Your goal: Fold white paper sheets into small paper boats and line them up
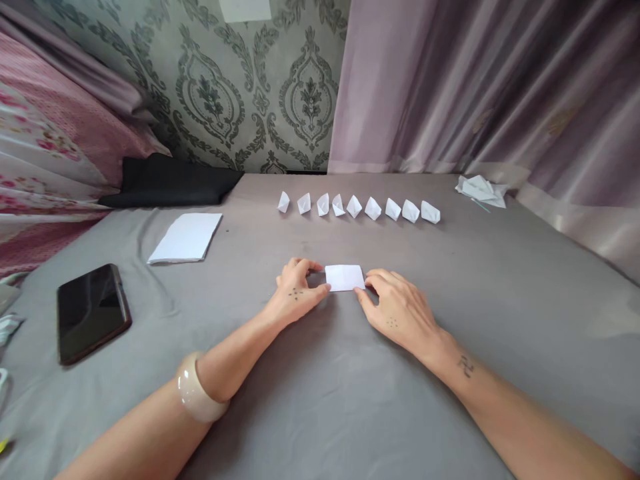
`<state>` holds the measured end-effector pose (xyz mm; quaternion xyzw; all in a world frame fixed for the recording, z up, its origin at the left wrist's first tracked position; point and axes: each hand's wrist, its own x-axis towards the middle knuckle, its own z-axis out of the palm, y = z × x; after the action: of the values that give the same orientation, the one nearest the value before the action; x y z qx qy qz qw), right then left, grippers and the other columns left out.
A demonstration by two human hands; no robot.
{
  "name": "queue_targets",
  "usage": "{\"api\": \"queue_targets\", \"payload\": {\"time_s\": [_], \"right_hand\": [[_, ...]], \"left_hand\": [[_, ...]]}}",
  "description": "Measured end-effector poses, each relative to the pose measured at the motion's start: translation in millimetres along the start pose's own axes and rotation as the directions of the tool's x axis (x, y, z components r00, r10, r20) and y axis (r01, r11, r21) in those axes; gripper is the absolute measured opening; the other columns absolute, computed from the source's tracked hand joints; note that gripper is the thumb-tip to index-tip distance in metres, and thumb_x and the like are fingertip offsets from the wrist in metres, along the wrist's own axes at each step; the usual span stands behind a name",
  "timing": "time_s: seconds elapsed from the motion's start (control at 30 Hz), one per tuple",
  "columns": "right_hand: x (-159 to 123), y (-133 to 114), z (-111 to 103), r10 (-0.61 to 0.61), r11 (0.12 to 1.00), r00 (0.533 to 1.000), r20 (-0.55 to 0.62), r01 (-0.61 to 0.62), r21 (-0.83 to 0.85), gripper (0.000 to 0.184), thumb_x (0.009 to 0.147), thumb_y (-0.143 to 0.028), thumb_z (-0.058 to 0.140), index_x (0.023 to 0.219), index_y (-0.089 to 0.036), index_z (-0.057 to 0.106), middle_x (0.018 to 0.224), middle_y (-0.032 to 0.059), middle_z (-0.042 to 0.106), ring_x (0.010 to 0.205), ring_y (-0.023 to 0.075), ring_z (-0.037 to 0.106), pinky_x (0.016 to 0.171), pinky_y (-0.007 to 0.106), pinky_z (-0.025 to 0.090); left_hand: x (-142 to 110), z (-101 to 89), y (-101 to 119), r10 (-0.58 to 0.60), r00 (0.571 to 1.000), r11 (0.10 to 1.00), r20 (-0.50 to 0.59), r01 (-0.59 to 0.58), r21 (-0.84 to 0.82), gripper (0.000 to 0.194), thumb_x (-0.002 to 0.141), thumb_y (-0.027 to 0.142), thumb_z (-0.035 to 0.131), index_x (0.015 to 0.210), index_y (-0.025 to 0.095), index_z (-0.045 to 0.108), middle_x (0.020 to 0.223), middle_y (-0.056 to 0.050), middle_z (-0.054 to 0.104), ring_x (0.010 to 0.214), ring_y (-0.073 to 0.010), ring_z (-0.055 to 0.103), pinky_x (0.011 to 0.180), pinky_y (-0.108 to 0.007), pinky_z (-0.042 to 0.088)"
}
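A small white rectangle of paper (345, 277) lies on the grey cloth in front of me, its long side running left to right. At its left end, my left hand (299, 288) has its thumb on the lower corner and its fingers bent at the edge. The thumb and forefinger of my right hand (395, 303) pinch around the lower right corner. Beyond the paper stands a row of several small folded white paper shapes (354, 207). Whether the rectangle is one layer or folded over, I cannot tell.
A stack of white paper (186, 238) lies to the left, with a dark phone (93, 313) nearer me. Black cloth (173, 180) sits at the back left. Crumpled white paper (483, 190) rests at the back right, by the curtain (425, 87).
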<state>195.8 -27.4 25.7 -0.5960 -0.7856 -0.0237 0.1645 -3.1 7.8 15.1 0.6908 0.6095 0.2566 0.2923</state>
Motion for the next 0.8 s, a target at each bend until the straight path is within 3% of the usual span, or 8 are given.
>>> {"api": "queue_targets", "payload": {"time_s": [0.1,0.27,0.4,0.5,0.6,0.8], "right_hand": [[1,1,3,0.012,1.000,0.999,-0.032,-0.012,0.021,0.020,0.084,-0.036,0.059,0.094,-0.018,0.056,0.096,0.0068,0.065,0.086,0.0224,0.061,0.062,0.032,0.043],[-1,-1,9,0.011,0.999,0.995,-0.101,-0.007,0.040,0.033,0.083,-0.034,0.059,0.110,-0.018,0.049,0.106,0.0106,0.062,0.090,0.0255,0.062,0.061,0.033,0.047],[0,-4,8,-0.025,0.998,0.963,-0.268,0.039,0.044,0.054,0.083,-0.025,0.059,0.131,-0.014,0.038,0.133,0.0190,0.045,0.110,0.0298,0.055,0.080,0.040,0.050],[2,-6,5,-0.150,0.984,0.921,-0.361,0.173,0.034,0.035,0.086,-0.014,0.053,0.121,-0.017,0.051,0.128,0.0158,0.048,0.113,0.0262,0.051,0.093,0.040,0.045],[4,-6,4,-0.217,0.968,0.908,-0.359,0.247,0.041,0.022,0.089,-0.011,0.048,0.104,-0.020,0.060,0.112,0.0108,0.057,0.102,0.0228,0.052,0.088,0.037,0.045],[8,-3,6,-0.263,0.959,0.911,-0.318,0.282,0.016,0.024,0.091,-0.010,0.045,0.088,-0.021,0.067,0.089,0.0048,0.065,0.083,0.0179,0.053,0.078,0.032,0.040]], "left_hand": [[0,2.7,1,0.003,1.000,0.999,-0.019,-0.002,0.048,0.029,0.072,0.044,0.068,0.091,0.023,0.066,0.112,-0.007,0.055,0.109,-0.0269,0.050,0.096,-0.049,0.036],[-3,3.1,6,0.085,0.996,0.995,-0.025,-0.083,0.045,0.015,0.076,0.038,0.067,0.081,0.024,0.069,0.112,-0.006,0.060,0.107,-0.0272,0.052,0.093,-0.048,0.037],[-8,4.3,11,0.233,0.969,0.972,-0.079,-0.229,0.052,0.006,0.081,0.027,0.062,0.078,0.022,0.065,0.108,-0.004,0.067,0.101,-0.0232,0.058,0.092,-0.044,0.036],[-11,5.5,12,0.406,0.901,0.904,-0.151,-0.372,0.212,0.007,0.086,0.020,0.055,0.083,0.022,0.062,0.101,-0.002,0.070,0.092,-0.0183,0.060,0.089,-0.039,0.034],[-14,4.9,10,0.531,0.830,0.818,-0.168,-0.451,0.356,0.013,0.091,0.021,0.047,0.088,0.021,0.060,0.098,-0.002,0.071,0.090,-0.0168,0.060,0.087,-0.037,0.033],[-18,2.0,10,0.604,0.791,0.718,-0.095,-0.489,0.495,0.029,0.086,0.010,0.042,0.106,0.022,0.059,0.106,-0.007,0.066,0.095,-0.0201,0.055,0.089,-0.039,0.031]]}}
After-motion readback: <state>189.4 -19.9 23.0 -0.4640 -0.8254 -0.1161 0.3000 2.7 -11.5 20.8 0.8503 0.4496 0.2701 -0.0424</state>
